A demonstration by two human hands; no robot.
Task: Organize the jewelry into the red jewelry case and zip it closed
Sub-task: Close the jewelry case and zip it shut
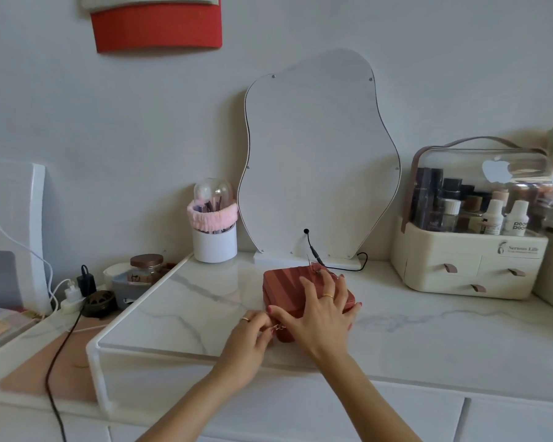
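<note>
Marble desk (428, 330) carries my closed red jewelry case (284, 288) at centre; right hand (320, 311) presses flat on lid, left hand (253, 336) grip pinches, probably, the zipper pull (280, 327).

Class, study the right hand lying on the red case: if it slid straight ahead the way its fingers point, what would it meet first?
Probably the black cable at the mirror base behind the red case; depth is uncertain for the right hand.
</note>
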